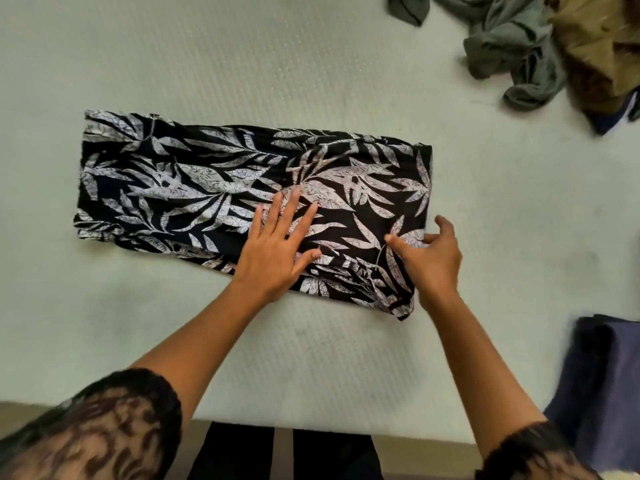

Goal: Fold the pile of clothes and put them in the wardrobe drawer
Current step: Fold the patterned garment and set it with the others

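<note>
Two hands work on one folded garment (214, 188), a black cloth printed with pale leaves, which lies as a long band across the middle of a pale green mattress (242, 64). Its left end sits slightly farther from the person than its right end, and its near right corner is bunched into loose folds.

The left hand (277, 247) lies flat on the garment just right of its middle, fingers straight and spread, palm pressing the cloth down; it holds nothing. The right hand (433, 258) is at the garment's right edge. Its grip takes the cloth there: the thumb lies on top of the print and the fingers curl at the edge beside it. How far the fingers go under the fabric cannot be told.

At the far right corner, well apart from the garment, sits an unfolded pile of clothes (540, 57): a grey-green piece in front, a tan one behind it, and something dark blue under both. Near the right edge, close to the person, lies a dark blue folded cloth (602, 393), partly cut off by the frame.

Both forearms are bare, and a dark patterned sleeve (114, 434) shows at the lower left.
</note>
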Motion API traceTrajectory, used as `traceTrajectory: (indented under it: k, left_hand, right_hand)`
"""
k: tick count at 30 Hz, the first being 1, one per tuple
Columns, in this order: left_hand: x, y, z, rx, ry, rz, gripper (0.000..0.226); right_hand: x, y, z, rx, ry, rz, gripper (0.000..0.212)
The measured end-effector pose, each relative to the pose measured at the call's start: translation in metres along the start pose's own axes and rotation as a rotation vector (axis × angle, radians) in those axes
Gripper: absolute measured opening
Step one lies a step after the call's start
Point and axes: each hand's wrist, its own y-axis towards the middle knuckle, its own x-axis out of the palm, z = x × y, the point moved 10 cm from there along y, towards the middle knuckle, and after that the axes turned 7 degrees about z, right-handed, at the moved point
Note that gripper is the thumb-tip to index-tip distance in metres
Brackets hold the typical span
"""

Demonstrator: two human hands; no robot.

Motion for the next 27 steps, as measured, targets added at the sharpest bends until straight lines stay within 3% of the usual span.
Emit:
traceTrajectory:
  k: [2, 4, 9, 12, 14, 15, 17, 20, 22, 27]
  left_hand:
    - [0.005, -0.002, -0.005, -0.035, -0.012, -0.055, 0.067]
    - [-0.002, 0.001, -0.006, -0.047, -0.051, -0.057, 0.065]
    - [-0.046, -0.016, -0.056, -0.279, -0.424, 0.143, 0.059]
    - [-0.071, -0.038, -0.104, -0.633, -1.0, 0.225, 0.043]
    - [-0.084, -0.045, -0.111, -0.817, -1.655, 0.207, 0.063]
    - [-0.092, -0.047, -0.113, -0.83, -1.843, 0.159, 0.073]
    - [-0.106, -0.05, -0.139, -0.819, -1.844, 0.117, 0.068]
    - [-0.097, -0.053, -0.186, -0.873, -1.443, 0.094, 0.015]
    - [-0.087, -0.053, -0.209, -0.892, -1.29, 0.123, 0.027]
    - [-0.09, -0.062, -0.218, -0.84, -1.364, 0.29, 0.052]
  right_hand:
    - [0.002, -0.01, -0.016, 0.098, 0.121, -0.121, 0.061]
    - [0.007, -0.03, -0.045, 0.075, 0.163, -0.176, 0.039]
    - [0.035, -0.101, -0.125, -0.156, 0.21, -0.036, 0.034]
    - [0.084, -0.15, -0.162, -0.241, 0.277, -0.127, 0.036]
    - [0.123, -0.176, -0.179, -0.275, 0.335, -0.295, 0.031]
    - [0.137, -0.183, -0.183, -0.315, 0.332, -0.341, 0.034]
    - [0.152, -0.189, -0.188, -0.445, 0.26, -0.319, 0.037]
    - [0.156, -0.176, -0.175, -0.652, 0.108, -0.127, 0.034]
    - [0.165, -0.165, -0.164, -0.772, -0.003, -0.051, 0.043]
    - [0.22, -0.155, -0.133, -0.971, -0.443, -0.136, 0.078]
